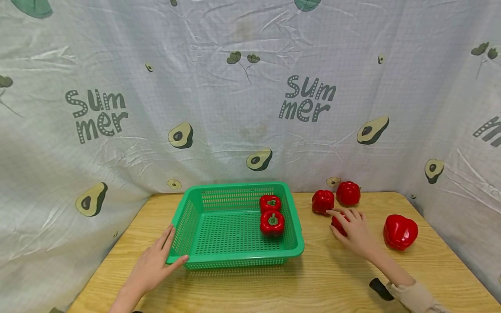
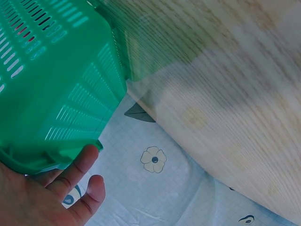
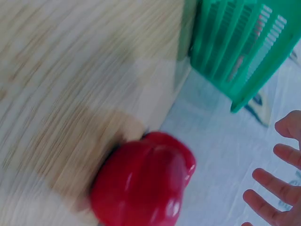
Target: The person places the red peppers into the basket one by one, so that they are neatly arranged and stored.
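From here, the right grip point(image 1: 351, 229) is spread wide over a half-covered red pepper point(image 1: 339, 224) on the surface point(image 1: 325, 278). I'd call this the reach just before a pick-up, with fingers and thumb not yet curled in. Whether they touch its skin I can't tell. The next move seems to call for drawing fingers and thumb in firmly around the fruit; that glossy skin could slip.

Close behind the right grip, beside its sleeve, lies a dark object point(image 1: 380, 289), partly hidden; I can't make out what it is. Just beyond the fingertips sits an upright pepper point(image 1: 323, 202), then a rear pepper point(image 1: 348, 193) by the cloth point(image 1: 203, 100). The largest pepper point(image 1: 400, 232) is off to the right.

Well to the left of that grip stands the green basket point(image 1: 238, 255), two peppers point(image 1: 272, 224) against its right wall. Farthest off, the left grip point(image 1: 154, 263), fingers loosely extended, rests at its near-left corner, probably steadying it. The right wrist view is blurred, and its single pepper, cut off below, could be any of these.
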